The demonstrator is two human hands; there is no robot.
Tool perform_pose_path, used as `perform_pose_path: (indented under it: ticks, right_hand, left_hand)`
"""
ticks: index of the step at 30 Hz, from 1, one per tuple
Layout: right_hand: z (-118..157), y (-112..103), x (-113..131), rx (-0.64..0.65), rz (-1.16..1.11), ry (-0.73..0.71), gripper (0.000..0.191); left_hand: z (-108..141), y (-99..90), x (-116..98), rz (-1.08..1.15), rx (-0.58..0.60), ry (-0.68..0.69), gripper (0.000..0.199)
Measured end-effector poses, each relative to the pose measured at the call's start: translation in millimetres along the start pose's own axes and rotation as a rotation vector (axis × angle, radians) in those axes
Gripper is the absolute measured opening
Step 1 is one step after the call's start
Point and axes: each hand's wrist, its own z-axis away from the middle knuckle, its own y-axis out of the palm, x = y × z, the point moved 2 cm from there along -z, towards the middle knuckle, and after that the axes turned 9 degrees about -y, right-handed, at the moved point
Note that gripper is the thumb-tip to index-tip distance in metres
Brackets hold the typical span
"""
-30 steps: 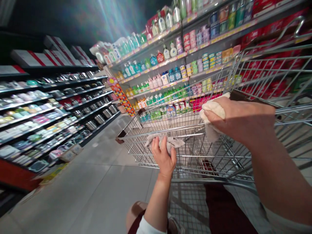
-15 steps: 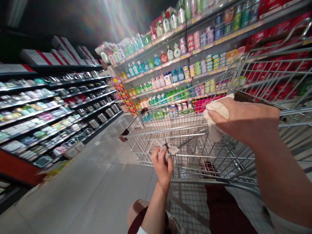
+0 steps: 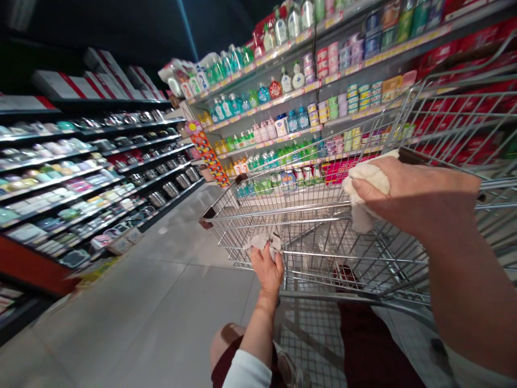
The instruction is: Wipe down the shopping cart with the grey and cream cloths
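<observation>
A person's right hand (image 3: 428,196) was clamped on a cream cloth (image 3: 369,178) at the rim of a wire cart (image 3: 283,212), while the left hand (image 3: 267,272), lower and well apart, had its fingers closed on a grey cloth (image 3: 258,242) at the cart's side. The cart stood on a pale floor (image 3: 173,307). Beyond it, bottles (image 3: 275,89) lined shelves (image 3: 331,80); metal pots (image 3: 170,188) filled a rack to the left.
</observation>
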Motion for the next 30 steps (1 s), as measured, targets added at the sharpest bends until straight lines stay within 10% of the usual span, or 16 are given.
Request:
perform_pose_path:
  ticks: [5,16,25,30]
  right_hand:
    - [-2.2,-3.0,-0.7,0.099,-0.021,0.029,0.054]
    - [-1.4,-5.6,0.5,0.149,-0.031,0.062,0.054]
    - [-2.1,-5.1,0.1,0.137,-0.04,0.052,0.054]
    - [-0.6,-3.1,-1.6,0.108,-0.028,0.038,0.055]
  left_hand:
    - [13.8,-6.6,9.4,0.036,0.107,-0.039,0.032]
    - [-96.7,-37.0,5.6,0.12,-0.168,0.001,0.05]
    - [-11.9,-0.5,48.9,-0.03,0.065,-0.184,0.04]
    - [-25.9,-18.5,46.0,0.041,0.03,-0.157,0.035]
